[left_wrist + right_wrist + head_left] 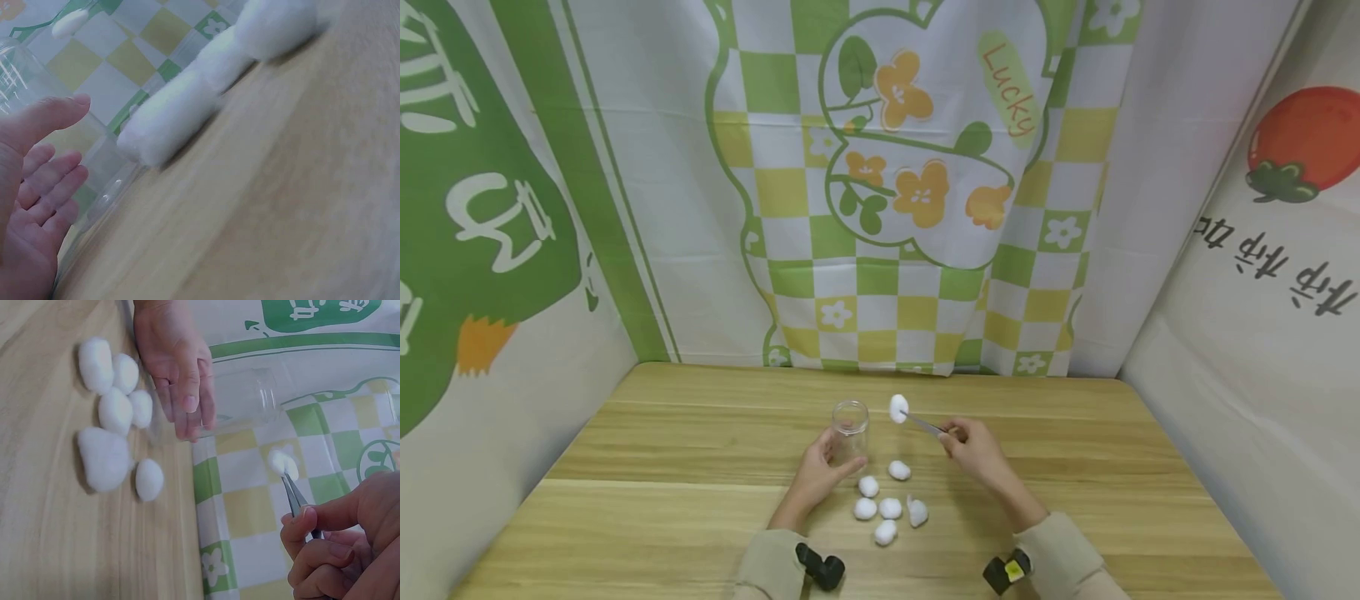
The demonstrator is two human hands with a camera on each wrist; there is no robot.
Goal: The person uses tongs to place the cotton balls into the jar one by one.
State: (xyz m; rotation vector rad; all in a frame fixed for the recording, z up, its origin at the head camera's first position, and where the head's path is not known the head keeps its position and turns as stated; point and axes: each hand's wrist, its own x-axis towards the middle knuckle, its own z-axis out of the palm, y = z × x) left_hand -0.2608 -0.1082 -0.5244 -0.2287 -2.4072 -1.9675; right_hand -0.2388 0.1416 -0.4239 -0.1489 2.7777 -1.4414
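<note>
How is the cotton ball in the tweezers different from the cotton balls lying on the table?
The cotton ball in the tweezers is pinched at the tool's tip and held in the air near the mouth of the glass jar; the cotton balls on the table lie loose on the wood. It is alone, while they form a cluster of six between the hands. All are white, fluffy and roughly alike in size.

"Lucky" in orange letters on a pale green oval, upper centre of the checked backdrop cloth (917, 192). Large white characters on the green cloth (482, 208), upper left, cropped and unreadable. Black characters on the white cloth (1270, 258), right, upside down, not legible.
</note>
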